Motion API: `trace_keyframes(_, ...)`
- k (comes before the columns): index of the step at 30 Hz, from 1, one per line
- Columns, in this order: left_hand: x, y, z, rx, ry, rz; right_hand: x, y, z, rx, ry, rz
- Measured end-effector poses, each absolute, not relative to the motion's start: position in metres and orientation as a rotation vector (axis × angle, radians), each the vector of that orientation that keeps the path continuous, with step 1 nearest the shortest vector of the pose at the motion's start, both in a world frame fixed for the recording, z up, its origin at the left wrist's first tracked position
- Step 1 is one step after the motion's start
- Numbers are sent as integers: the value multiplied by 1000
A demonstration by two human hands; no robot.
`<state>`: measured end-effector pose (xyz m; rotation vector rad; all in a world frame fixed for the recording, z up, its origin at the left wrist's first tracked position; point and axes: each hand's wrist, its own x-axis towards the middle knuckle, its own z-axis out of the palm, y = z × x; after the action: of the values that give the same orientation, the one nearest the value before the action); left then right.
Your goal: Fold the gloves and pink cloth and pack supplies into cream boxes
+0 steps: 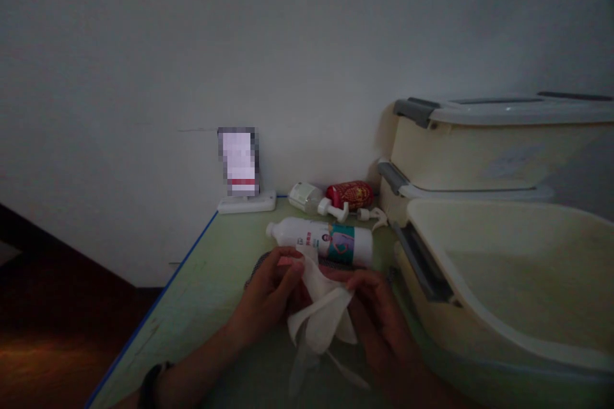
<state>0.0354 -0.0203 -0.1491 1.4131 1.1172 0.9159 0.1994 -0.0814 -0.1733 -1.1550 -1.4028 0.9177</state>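
Observation:
Both of my hands hold a crumpled white cloth point(321, 316) low over a pale green table point(201, 287). My left hand point(271, 291) grips its upper left part, fingers curled round the fabric. My right hand point(378, 316) pinches the cloth's right side. Loose strips of the cloth hang down toward me. Just behind my hands a white bottle point(321, 239) with a teal label lies on its side. A dark band sits on my left wrist.
An open cream plastic bin point(503, 268) stands at the right, with two lidded bins point(499, 140) stacked behind it. By the wall lie a small pump bottle point(311, 199), a red can point(350, 194) and a white stand holding a blurred item point(245, 202). The table's blue edge runs along the left; dark floor lies beyond.

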Motion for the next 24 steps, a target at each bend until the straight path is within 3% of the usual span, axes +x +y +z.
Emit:
trace_keyframes(6,38,-23,-157,1336,1017,876,202,-83,-171,-909,-1557,1012)
trace_keyframes(14,39,-32,-151,1325,907,997,195,-69,-170,-1139,-1432,1215)
trace_keyframes(24,33,-23,-149,1227,903,1219,199,-73,-167,-1114,-1272,1143)
